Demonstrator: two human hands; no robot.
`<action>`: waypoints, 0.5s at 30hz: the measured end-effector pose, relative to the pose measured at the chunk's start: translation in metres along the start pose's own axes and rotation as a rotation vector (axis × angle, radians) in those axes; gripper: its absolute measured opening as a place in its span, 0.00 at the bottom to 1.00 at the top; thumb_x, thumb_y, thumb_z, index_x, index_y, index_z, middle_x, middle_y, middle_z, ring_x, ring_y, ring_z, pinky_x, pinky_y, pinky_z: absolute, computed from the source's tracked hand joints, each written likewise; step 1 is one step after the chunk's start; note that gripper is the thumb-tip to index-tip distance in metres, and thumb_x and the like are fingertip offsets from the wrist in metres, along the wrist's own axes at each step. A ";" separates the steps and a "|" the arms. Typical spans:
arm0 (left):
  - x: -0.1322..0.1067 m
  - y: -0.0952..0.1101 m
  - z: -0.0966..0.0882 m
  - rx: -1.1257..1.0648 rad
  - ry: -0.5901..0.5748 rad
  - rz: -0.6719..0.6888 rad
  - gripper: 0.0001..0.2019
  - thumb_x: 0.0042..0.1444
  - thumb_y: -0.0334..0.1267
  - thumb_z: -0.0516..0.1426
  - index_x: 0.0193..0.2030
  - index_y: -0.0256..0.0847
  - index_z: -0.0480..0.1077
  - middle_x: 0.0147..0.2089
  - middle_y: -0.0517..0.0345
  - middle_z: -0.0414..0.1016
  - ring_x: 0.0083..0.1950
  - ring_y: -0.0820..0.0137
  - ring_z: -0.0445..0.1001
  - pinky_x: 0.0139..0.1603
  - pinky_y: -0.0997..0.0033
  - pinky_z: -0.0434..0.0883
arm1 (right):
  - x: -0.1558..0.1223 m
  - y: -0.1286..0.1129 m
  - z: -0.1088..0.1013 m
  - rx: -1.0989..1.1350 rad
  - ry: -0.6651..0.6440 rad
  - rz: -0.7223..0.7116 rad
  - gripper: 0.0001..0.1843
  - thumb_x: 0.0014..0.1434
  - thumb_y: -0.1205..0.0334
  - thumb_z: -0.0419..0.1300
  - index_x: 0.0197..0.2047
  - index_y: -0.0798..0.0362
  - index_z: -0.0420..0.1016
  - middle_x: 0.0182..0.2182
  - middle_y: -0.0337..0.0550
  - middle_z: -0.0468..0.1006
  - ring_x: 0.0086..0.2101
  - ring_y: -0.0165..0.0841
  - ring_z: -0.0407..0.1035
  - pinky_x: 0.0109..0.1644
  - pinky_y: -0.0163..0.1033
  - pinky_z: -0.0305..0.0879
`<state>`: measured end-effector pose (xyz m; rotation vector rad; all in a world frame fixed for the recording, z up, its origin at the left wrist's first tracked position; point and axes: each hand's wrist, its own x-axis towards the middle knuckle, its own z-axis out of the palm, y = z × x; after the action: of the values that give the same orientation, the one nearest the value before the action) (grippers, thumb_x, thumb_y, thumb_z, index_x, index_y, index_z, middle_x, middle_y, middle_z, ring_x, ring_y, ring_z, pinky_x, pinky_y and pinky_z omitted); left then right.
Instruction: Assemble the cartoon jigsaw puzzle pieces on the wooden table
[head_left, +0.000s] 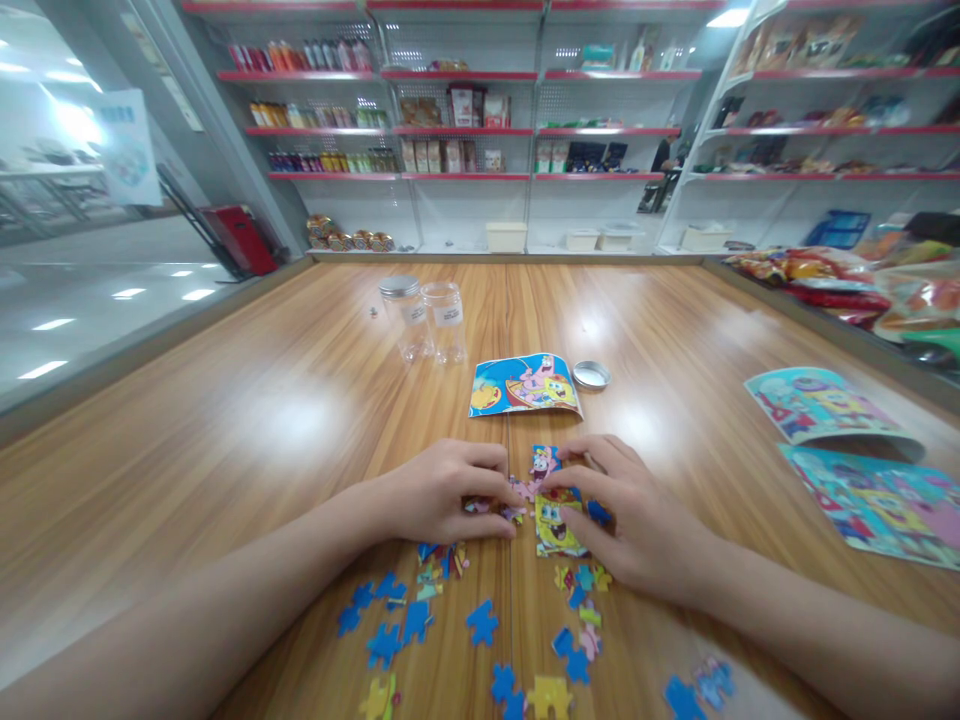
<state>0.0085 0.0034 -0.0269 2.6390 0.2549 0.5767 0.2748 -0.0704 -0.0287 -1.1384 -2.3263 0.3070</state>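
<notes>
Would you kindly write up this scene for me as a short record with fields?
Setting: wooden table, shop shelves behind
Left hand: fingertips on small pieces at the left edge of the joined puzzle section; grip unclear
Right hand: spread over the joined puzzle section's right side
Loose pieces: scattered nearest the person, mostly blue
Reference picture: flat, beyond the hands
Lid: just right of the reference picture
Jars: capped jar and open jar, clear, side by side
Picture sheets: two, far right
</notes>
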 end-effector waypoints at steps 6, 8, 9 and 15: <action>0.000 0.000 0.001 0.006 0.007 -0.005 0.11 0.65 0.43 0.60 0.47 0.38 0.78 0.36 0.53 0.71 0.33 0.73 0.71 0.34 0.73 0.68 | 0.000 0.001 0.001 -0.003 -0.002 0.000 0.14 0.62 0.68 0.60 0.51 0.48 0.76 0.52 0.48 0.69 0.55 0.41 0.64 0.59 0.51 0.64; 0.000 0.001 0.001 0.007 0.005 -0.012 0.10 0.65 0.42 0.59 0.46 0.39 0.78 0.36 0.52 0.71 0.33 0.73 0.72 0.35 0.73 0.68 | -0.001 0.001 0.001 -0.004 -0.006 -0.001 0.14 0.62 0.68 0.59 0.51 0.48 0.76 0.52 0.48 0.69 0.55 0.41 0.64 0.59 0.51 0.64; 0.001 0.001 0.001 0.009 0.000 -0.013 0.10 0.65 0.41 0.59 0.46 0.39 0.78 0.37 0.53 0.72 0.34 0.73 0.72 0.35 0.73 0.68 | -0.001 0.001 0.001 -0.005 -0.004 -0.002 0.14 0.62 0.68 0.59 0.51 0.48 0.76 0.52 0.48 0.69 0.55 0.41 0.64 0.58 0.51 0.64; 0.002 0.005 -0.003 0.017 -0.026 -0.052 0.16 0.64 0.45 0.60 0.52 0.36 0.72 0.37 0.53 0.72 0.35 0.71 0.71 0.35 0.71 0.66 | -0.001 0.001 0.000 0.000 0.001 -0.007 0.15 0.62 0.68 0.60 0.51 0.47 0.76 0.52 0.48 0.69 0.55 0.41 0.64 0.59 0.51 0.64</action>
<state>0.0094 0.0008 -0.0212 2.6457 0.3207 0.5258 0.2761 -0.0704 -0.0293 -1.1304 -2.3290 0.3037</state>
